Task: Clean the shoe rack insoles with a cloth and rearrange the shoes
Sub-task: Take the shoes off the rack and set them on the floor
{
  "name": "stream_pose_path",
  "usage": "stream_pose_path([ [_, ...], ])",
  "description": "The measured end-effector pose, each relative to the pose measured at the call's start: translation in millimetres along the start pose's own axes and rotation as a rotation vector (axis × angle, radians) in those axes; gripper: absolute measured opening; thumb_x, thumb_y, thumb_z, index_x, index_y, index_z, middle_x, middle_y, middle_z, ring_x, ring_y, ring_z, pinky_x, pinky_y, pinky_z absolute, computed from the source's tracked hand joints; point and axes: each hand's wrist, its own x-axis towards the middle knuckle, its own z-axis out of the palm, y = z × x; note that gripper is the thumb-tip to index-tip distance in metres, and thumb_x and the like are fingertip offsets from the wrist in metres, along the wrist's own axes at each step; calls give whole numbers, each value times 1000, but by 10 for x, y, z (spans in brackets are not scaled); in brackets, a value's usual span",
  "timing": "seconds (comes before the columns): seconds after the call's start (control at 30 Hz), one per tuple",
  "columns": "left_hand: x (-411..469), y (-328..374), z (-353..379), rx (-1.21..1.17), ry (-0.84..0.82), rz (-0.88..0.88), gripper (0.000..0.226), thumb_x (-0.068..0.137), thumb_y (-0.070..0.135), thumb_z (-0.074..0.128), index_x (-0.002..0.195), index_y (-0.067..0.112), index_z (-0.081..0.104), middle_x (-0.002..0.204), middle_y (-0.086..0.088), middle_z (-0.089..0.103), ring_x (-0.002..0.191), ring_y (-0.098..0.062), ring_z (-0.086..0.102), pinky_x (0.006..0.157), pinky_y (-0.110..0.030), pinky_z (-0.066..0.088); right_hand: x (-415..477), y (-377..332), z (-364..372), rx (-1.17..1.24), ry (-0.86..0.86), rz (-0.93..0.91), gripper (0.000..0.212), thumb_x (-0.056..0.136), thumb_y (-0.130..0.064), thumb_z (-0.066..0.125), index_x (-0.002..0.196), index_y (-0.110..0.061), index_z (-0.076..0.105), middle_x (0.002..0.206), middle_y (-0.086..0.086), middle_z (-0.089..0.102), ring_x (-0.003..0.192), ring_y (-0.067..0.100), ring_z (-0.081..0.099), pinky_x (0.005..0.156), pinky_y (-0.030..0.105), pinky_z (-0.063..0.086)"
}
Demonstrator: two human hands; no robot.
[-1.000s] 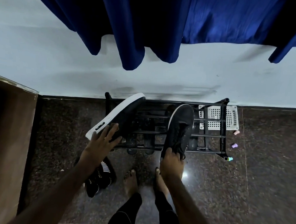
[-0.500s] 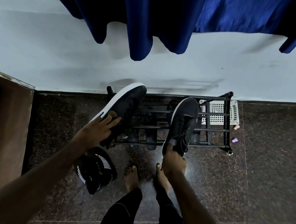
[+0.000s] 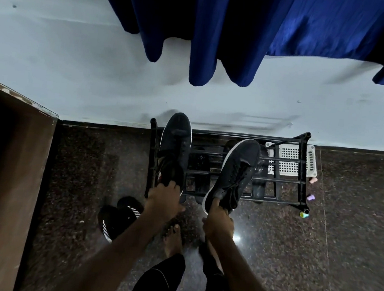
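Observation:
A black bar shoe rack (image 3: 284, 181) stands against the white wall. My left hand (image 3: 163, 201) grips the heel of a black sneaker with a white sole (image 3: 176, 141), which lies upright along the rack's left end, toe to the wall. My right hand (image 3: 220, 219) holds the heel of a second black sneaker (image 3: 237, 171), tilted across the rack's middle. Dark shoes (image 3: 199, 165) sit on a lower tier under the bars. No cloth is visible.
A black pair with white stripes (image 3: 117, 218) lies on the dark granite floor left of my bare feet (image 3: 174, 238). A white perforated basket (image 3: 289, 159) sits at the rack's right end. Small coloured caps (image 3: 310, 197) lie beside it. A wooden door (image 3: 5, 173) stands left; blue curtains (image 3: 222, 30) hang above.
My left hand turned its sneaker from sole-up and slanted to upright along the rack's left end and shifted to the heel. The right sneaker stayed roughly in place.

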Motion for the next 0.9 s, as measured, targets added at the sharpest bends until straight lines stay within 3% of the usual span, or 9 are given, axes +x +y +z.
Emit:
stream_pose_path([
  [0.13,71,19,3,-224,102,-79,30,101,36,46,116,12,55,113,-12,66,103,-33,64,79,-38,48,35,11,-71,-79,22,-39,51,92,-6,50,139,-10,30,116,15,65,104,35,64,78,43,51],
  [0.23,-6,-47,-57,-361,172,-105,24,100,29,49,108,9,60,106,-16,67,101,-37,63,78,-39,47,-85,-14,-169,23,50,-57,51,88,0,48,135,-13,32,110,16,65,100,38,65,73,45,51],
  [0.4,-346,-263,-302,-802,182,-155,38,99,25,56,130,2,57,126,-20,62,119,-37,57,97,-41,47,-534,-63,-642,160,151,-179,38,81,2,51,116,-8,43,98,20,65,92,41,63,63,36,41],
  [0.53,-819,-349,-511,-885,143,-150,51,99,25,57,140,-3,46,141,-23,51,130,-37,49,107,-48,40,-904,-222,-1056,97,92,-364,22,84,-1,53,104,-5,48,93,19,65,86,41,63,61,37,44],
  [0.77,-1960,-218,-824,-701,149,-216,48,100,28,56,142,7,48,127,-16,64,110,-33,64,83,-33,48,-1426,-376,-1303,-95,-96,-600,25,88,-13,56,112,-5,52,104,20,60,93,40,60,75,44,53],
  [0.87,-2484,-201,-650,-697,191,-233,36,101,30,52,128,6,57,104,-12,70,86,-27,70,63,-26,45,-1690,-338,-1316,-141,-123,-642,27,89,-13,57,115,-7,53,109,17,60,98,38,60,82,46,53],
  [0.9,-2642,-206,-546,-697,186,-253,35,101,33,52,126,8,58,100,-8,70,80,-22,71,63,-25,45,-1783,-326,-1298,-177,-134,-659,30,89,-14,58,118,-7,54,113,17,60,101,38,60,84,46,53],
])
